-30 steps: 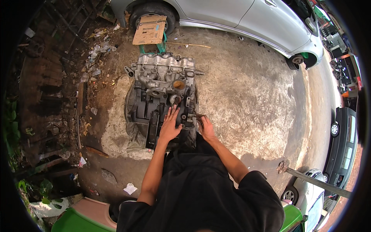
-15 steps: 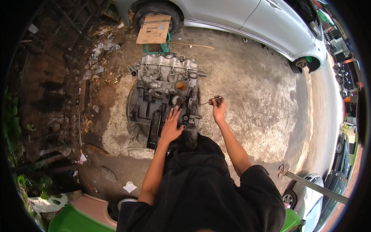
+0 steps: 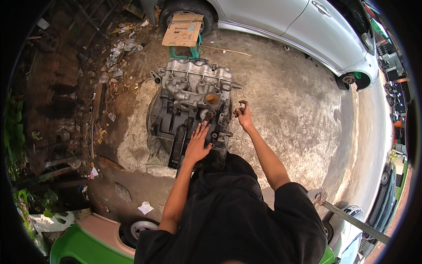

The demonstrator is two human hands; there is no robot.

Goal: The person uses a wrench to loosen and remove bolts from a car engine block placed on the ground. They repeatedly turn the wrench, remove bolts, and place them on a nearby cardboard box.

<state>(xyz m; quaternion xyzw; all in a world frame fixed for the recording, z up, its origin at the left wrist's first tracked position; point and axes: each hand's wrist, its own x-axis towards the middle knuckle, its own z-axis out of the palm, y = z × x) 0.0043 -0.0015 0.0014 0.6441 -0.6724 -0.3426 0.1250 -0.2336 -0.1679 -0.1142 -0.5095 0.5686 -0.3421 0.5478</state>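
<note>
A car engine (image 3: 178, 94) of grey and dark metal stands on the ground before me. My left hand (image 3: 198, 143) lies flat on the near part of its block, fingers spread and pointing away from me, fingertips next to a rounded metal fitting (image 3: 205, 115). Just off the engine's right side, my right hand (image 3: 243, 115) pinches a thin rod-like metal tool (image 3: 233, 116). The tool slants down and left toward the engine's edge; its exact kind is too small to make out, and whether its tip touches is unclear.
Beyond the engine, a green stool (image 3: 184, 52) bears a cardboard sheet (image 3: 182, 30) with tools on it. A silver car (image 3: 272, 20) stands behind. Litter (image 3: 118, 55) lies at the left, a green and pink vehicle (image 3: 96, 240) at lower left, and a pole (image 3: 354, 220) at lower right.
My right hand has moved a little closer to the engine, and the tool has turned from nearly level to pointing steeply down. My left hand stays on the block. The view has shifted slightly.
</note>
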